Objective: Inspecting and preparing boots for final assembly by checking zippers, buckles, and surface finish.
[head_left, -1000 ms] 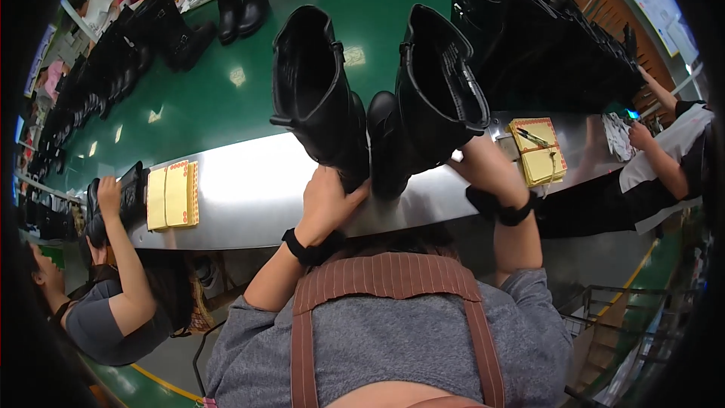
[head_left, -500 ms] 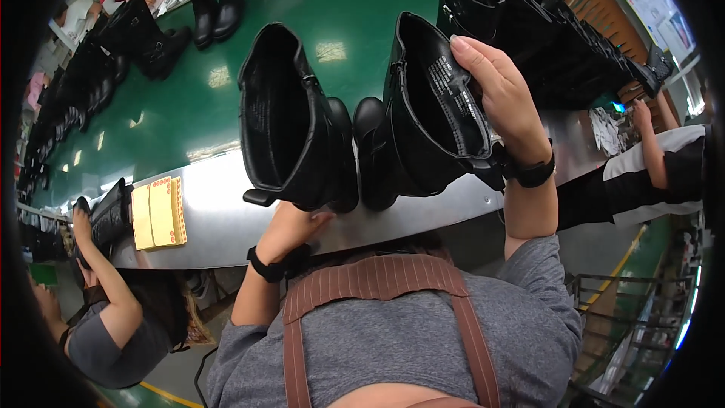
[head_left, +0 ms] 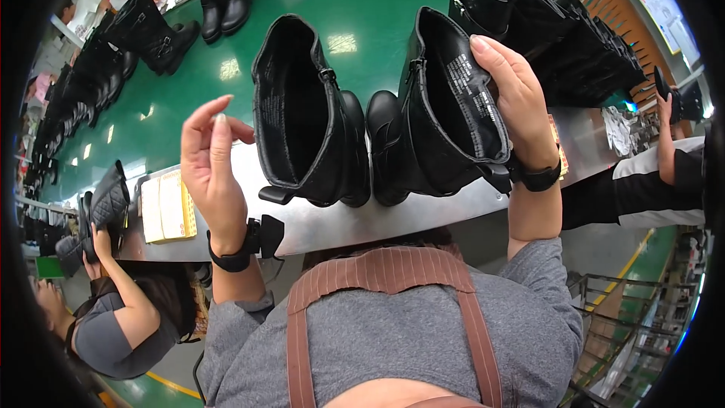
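Observation:
Two black boots stand side by side at the metal edge, their open tops facing me. My right hand (head_left: 521, 98) grips the upper rim of the right boot (head_left: 432, 136), thumb on the inside over the printed lining and the other fingers hidden behind the shaft. Beside the left boot (head_left: 294, 106) my left hand (head_left: 214, 159) is raised, its fingers apart and holding nothing. A zip pull shows at the side of the left boot's opening, and a pull tab sticks out at its near rim.
The green table (head_left: 370, 23) has a metal front edge (head_left: 325, 230). A stack of yellow cards (head_left: 168, 208) lies left. Black boots line the left (head_left: 98, 79) and right (head_left: 551, 38) sides; another pair (head_left: 223, 4) stands behind. A co-worker at left handles a quilted boot (head_left: 109, 200).
My left hand has come up from beneath the left boot to its left side, fingers now spread. My right hand keeps its hold. Both boots appear slightly further right in view.

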Tool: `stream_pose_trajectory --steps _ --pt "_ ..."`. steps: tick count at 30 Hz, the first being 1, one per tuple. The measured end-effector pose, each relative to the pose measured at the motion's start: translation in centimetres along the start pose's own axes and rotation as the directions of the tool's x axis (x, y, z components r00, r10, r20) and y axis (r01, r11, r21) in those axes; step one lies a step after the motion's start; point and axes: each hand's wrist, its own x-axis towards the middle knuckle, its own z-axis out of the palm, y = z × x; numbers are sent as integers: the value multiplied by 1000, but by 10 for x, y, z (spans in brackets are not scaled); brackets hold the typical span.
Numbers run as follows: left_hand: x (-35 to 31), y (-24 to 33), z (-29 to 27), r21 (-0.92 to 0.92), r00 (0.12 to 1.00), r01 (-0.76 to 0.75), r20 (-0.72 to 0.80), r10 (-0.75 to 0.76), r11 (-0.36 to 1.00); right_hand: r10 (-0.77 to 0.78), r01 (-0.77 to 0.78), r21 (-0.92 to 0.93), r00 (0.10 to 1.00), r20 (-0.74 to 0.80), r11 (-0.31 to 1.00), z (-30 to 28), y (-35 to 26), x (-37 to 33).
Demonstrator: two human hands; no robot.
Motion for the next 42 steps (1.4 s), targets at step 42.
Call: stream_pose_trajectory --steps 42 --pt "21 21 24 -526 948 237 311 -75 817 -7 14 103 997 -71 995 -5 19 -12"
